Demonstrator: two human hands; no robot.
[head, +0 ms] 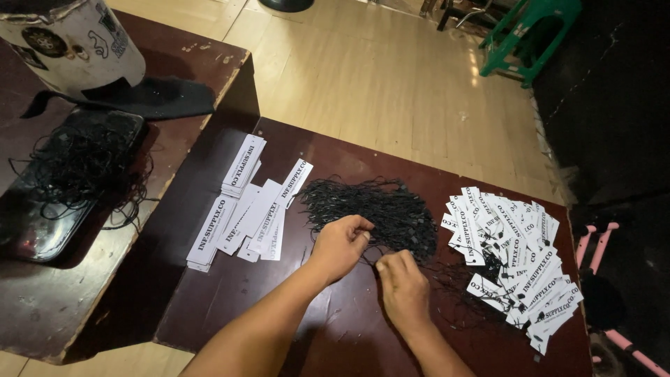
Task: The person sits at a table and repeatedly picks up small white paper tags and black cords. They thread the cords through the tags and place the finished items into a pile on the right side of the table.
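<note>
Nearest the camera, two bare forearms reach up over a low dark red-brown table (230, 307). The right hand (403, 287) lies knuckles-up with its fingers curled narrow, pinching a thin black string at the near edge of a loose heap of black strings (380, 206). Just beside it, the left hand (340, 244) has its fingers bent into the same heap, gripping a few strands. To the right of the hands, a fanned spread of white rectangular tags (520, 262) with black lettering lies overlapped, black strings showing among them, reaching toward the table's right edge. To the left of the heap, plain stacks of the same white tags (241, 206) lie in rough rows, one neat pile at the far end. Further left stands a second, worn brown table (42, 314) bearing a dark tray (31, 230) with a tangle of black thread (84, 164), a black cloth (164, 98), and beyond it a white bucket (73, 42) with dark markings. Farther off, pale wooden floorboards (377, 77) run back to a green plastic stool (534, 35), and a dark mat lies along the right side.
</note>
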